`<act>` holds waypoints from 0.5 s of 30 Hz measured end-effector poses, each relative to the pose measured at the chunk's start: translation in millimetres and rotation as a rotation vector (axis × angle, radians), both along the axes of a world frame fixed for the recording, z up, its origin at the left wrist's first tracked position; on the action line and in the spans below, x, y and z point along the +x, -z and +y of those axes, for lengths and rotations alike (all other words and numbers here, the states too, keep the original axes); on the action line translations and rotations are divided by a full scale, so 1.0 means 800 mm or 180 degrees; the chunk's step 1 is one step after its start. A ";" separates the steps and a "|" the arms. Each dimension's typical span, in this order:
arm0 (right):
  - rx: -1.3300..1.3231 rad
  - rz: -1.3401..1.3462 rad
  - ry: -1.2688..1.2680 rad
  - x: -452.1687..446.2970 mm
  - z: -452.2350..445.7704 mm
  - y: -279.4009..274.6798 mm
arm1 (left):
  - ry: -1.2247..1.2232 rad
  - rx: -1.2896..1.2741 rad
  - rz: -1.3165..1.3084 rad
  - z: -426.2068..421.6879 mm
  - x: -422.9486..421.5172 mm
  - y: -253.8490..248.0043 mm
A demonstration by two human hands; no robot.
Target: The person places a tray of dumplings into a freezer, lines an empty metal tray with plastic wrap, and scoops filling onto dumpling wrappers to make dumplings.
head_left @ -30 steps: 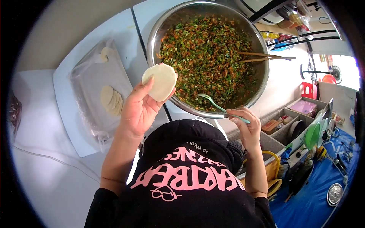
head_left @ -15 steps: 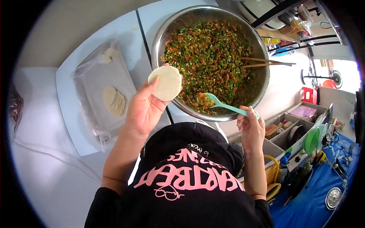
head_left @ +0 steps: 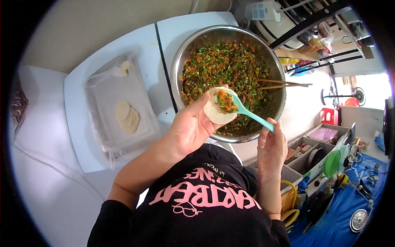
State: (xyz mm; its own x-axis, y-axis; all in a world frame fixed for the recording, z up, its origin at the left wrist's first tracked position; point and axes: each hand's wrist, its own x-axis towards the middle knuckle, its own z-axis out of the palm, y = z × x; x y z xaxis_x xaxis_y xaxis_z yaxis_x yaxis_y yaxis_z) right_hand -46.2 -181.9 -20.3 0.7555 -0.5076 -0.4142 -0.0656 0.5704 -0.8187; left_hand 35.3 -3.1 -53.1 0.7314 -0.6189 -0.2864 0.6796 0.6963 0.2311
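A round dough wrapper [head_left: 218,117] rests across the fingers of my left hand [head_left: 190,125], with the thumb on its edge. My right hand [head_left: 272,142] grips the handle of a pale green spoon [head_left: 252,114]. The spoon's bowl, heaped with chopped vegetable filling [head_left: 224,101], lies over the wrapper. Behind both hands is a large steel bowl [head_left: 177,68] of the same orange and green filling [head_left: 222,61]. Two wooden chopsticks [head_left: 284,84] lean on its right rim.
To the left, a plastic-covered tray [head_left: 103,90] holds a stack of wrappers [head_left: 127,117] and a dough piece [head_left: 127,68] on the pale blue table [head_left: 74,107]. At right are a compartmented stone unit [head_left: 292,173], a green basin [head_left: 332,162] and a rack [head_left: 308,22].
The spoon has lifted filling out of the steel bowl and come over the wrapper. My left hand has moved right with the wrapper, towards the spoon. The camera view has shifted slightly.
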 end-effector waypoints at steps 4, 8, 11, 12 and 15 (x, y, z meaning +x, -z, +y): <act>-0.0476 -0.0305 -0.0303 -0.010 -0.004 0.017 | -0.0061 -0.0161 0.0094 -0.004 0.000 -0.001; -0.1532 -0.0721 -0.0245 -0.023 0.002 0.036 | -0.0175 -0.0166 0.0166 -0.011 -0.002 0.000; -0.3641 -0.1344 -0.1026 -0.026 0.006 0.045 | -0.0328 -0.0142 0.0188 -0.020 -0.001 0.010; -0.4152 -0.1314 -0.1311 -0.028 0.007 0.050 | -0.0387 -0.0182 0.0230 -0.024 0.000 0.013; -0.5166 -0.1358 -0.1685 -0.023 0.017 0.056 | -0.0471 -0.0165 0.0242 -0.030 0.005 0.017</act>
